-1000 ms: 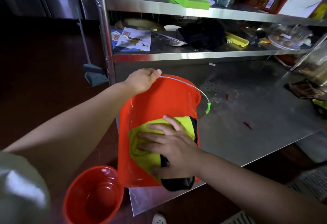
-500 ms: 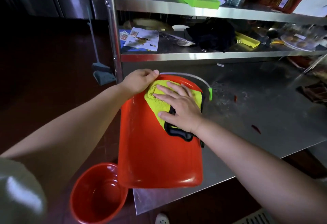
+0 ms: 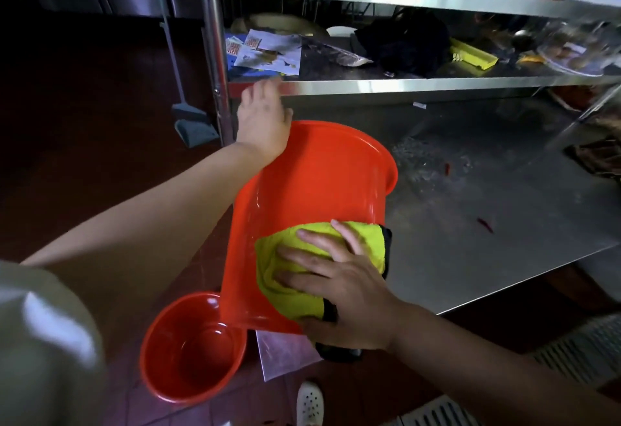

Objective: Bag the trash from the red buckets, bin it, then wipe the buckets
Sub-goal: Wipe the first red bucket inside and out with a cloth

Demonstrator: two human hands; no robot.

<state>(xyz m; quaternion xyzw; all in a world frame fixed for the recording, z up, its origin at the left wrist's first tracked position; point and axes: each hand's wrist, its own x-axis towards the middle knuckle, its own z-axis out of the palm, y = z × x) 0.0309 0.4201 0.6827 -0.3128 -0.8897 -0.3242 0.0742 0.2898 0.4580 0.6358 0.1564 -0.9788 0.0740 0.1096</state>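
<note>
Lying on its side at the near edge of the steel counter (image 3: 470, 251), the large red bucket (image 3: 312, 190) had its rim pointing away toward the shelves and its base toward the person. The right hand (image 3: 339, 291) lay flat on a folded yellow cloth (image 3: 302, 257), fingers spread and straight, pressing the cloth against the bucket's outer wall close to the base; a black layer of the cloth showed at its right edge and under the palm. The left hand (image 3: 263, 119) was at the far left part of the rim, its back toward me; the fingers were blurred, so I could not tell whether that grip was closed on the rim or only resting there. A smaller red bucket (image 3: 191, 348) stood upright on the tiled floor (image 3: 235, 405), just left of the counter's corner and below the big one. Behind, the steel shelf (image 3: 403, 84) carried papers (image 3: 265, 52), a dark bundle of cloth (image 3: 403, 42) and a yellow tray (image 3: 473, 57). A dustpan (image 3: 193, 124) leaned beside the rack's post. A white shoe (image 3: 309, 402) showed on the floor.
</note>
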